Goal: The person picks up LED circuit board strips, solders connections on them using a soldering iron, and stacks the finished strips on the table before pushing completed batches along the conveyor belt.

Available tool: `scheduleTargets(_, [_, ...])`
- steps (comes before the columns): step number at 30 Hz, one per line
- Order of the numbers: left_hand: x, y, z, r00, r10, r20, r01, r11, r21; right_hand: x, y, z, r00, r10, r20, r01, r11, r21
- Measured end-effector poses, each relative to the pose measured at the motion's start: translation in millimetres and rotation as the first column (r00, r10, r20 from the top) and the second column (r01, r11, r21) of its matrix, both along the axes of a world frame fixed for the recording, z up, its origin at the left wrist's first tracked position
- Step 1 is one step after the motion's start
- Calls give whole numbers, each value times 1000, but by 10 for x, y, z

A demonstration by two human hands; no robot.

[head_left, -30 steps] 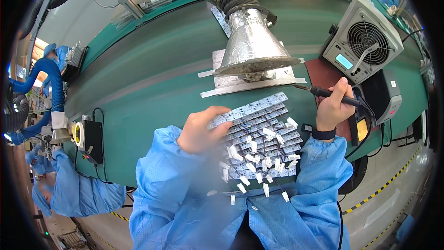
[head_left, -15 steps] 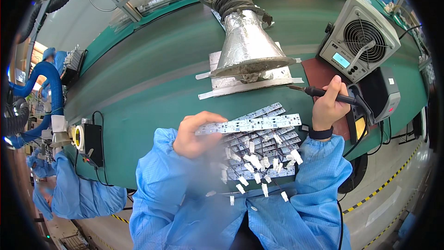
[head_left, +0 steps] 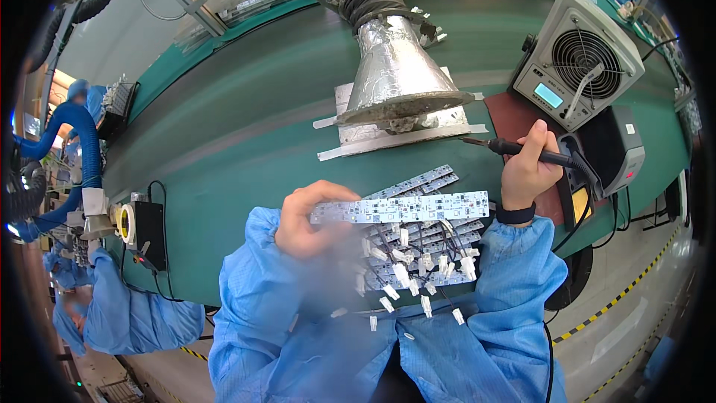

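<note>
My left hand [head_left: 309,216] grips the left end of a long white circuit board strip [head_left: 425,207], raised above a pile of similar strips [head_left: 440,281]. Dark wires with white plugs [head_left: 403,275] hang over the pile, close to my body. In my right hand [head_left: 531,168] is a soldering iron [head_left: 514,148], held by its black handle between thumb and fingers. Its tip points left, near the edge of a taped white board, apart from the strip. A blurred smear covers the area just below my left hand.
A foil-covered fume hood [head_left: 399,67] on a flexible duct stands over the taped board. At the right are a fan unit [head_left: 582,60], a soldering station [head_left: 617,149] and a yellow sponge [head_left: 581,205]. A black box [head_left: 145,233] stands left. A co-worker in blue [head_left: 134,298] sits beyond it.
The strip in my left hand has tilted so its face shows more broadly, and its right end is slightly lower. The soldering iron has barely moved.
</note>
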State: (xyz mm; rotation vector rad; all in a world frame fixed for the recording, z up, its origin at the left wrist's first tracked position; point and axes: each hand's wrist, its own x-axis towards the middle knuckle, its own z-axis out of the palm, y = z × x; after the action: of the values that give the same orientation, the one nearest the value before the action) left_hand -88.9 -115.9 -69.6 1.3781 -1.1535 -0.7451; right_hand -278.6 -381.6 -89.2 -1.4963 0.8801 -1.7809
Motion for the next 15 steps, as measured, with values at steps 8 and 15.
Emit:
scheduleTargets(8, [-11, -9, -7, 999, -32, -6, 31, 998, -51, -2, -23, -33, 1000, 6, 4, -6, 1000, 6])
scheduleTargets(15, [-39, -11, 2, 1000, -20, -5, 20, 998, -64, -7, -18, -29, 1000, 1, -6, -1, 1000, 2])
